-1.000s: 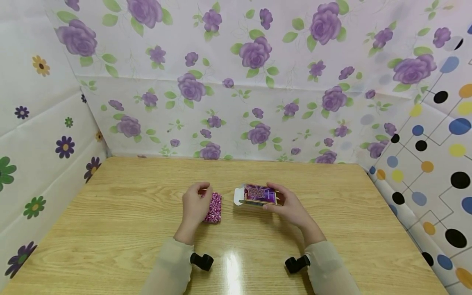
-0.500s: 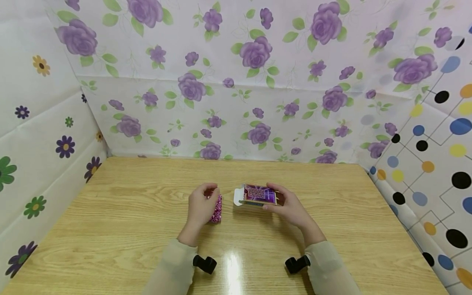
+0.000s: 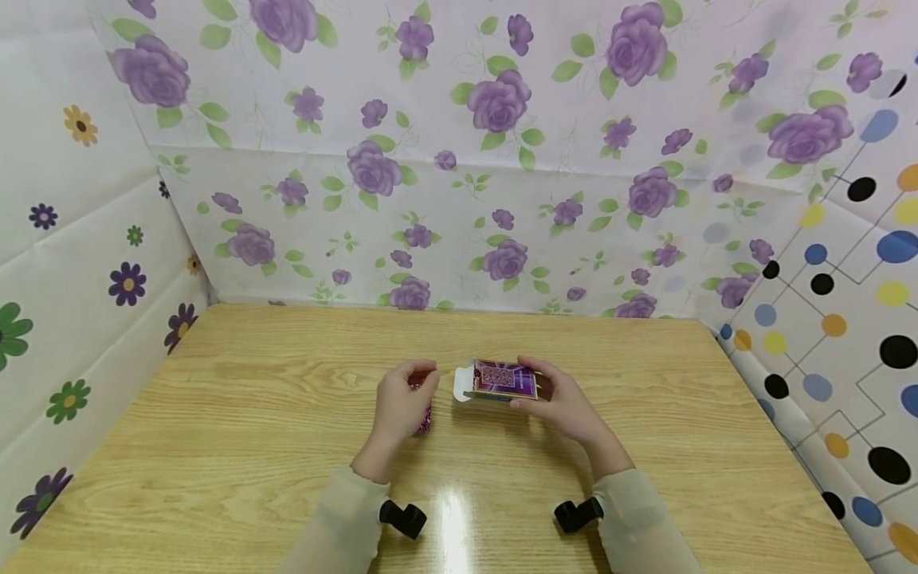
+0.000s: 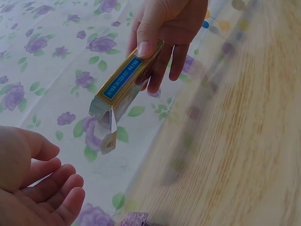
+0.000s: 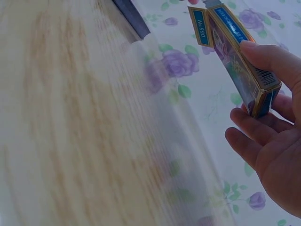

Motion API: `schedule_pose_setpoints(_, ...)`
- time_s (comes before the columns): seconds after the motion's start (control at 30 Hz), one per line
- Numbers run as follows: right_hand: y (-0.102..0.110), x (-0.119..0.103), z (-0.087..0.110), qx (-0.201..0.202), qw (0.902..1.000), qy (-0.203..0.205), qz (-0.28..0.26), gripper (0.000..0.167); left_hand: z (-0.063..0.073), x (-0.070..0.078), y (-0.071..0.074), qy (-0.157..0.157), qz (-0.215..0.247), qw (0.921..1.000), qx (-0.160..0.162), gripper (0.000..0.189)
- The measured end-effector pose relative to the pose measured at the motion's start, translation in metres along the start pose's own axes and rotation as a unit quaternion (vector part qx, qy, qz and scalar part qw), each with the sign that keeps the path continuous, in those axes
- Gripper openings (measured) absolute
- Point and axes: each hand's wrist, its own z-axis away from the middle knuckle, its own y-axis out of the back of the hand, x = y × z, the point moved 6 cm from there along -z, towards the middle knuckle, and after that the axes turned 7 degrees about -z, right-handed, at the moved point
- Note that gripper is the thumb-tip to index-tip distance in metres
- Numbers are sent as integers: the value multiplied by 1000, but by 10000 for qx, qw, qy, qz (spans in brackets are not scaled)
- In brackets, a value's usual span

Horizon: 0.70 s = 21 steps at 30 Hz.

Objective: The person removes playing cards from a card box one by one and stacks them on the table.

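Observation:
My right hand (image 3: 564, 405) grips a purple playing-card box (image 3: 504, 378) with gold edging, thumb on one narrow side and fingers on the other. The box is tilted above the table, its end flap (image 3: 463, 383) hanging out toward the left. In the right wrist view that flap (image 5: 201, 29) reads "No 990". My left hand (image 3: 403, 400) hovers just left of the box mouth; its fingers (image 4: 51, 190) are loosely curled with nothing between them in the left wrist view. Beneath it, mostly hidden, a pink-and-white patterned deck of cards (image 3: 426, 419) rests on the table.
The work surface is a light wood table (image 3: 237, 446). Behind it hangs a white cloth with purple roses (image 3: 445, 231). Patterned sheets close off the left and right sides. Both wrists wear black camera mounts (image 3: 403, 519) over pale sleeves.
My left hand has moved to the right, from the deck's left part toward the box mouth, covering more of the deck. The right hand and the box have stayed in place.

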Motion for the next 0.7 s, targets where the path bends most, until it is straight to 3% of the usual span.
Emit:
schedule_pose_setpoints(0.43, -1, -1, -1, 34, 9998, 136, 161, 89, 2, 2, -7, -45, 196, 9996, -207, 18)
schedule_pose_setpoints(0.7, -3, -3, 0, -36, 9999, 108, 34, 79, 3, 3, -11, -113, 413, 9985, -331, 17)
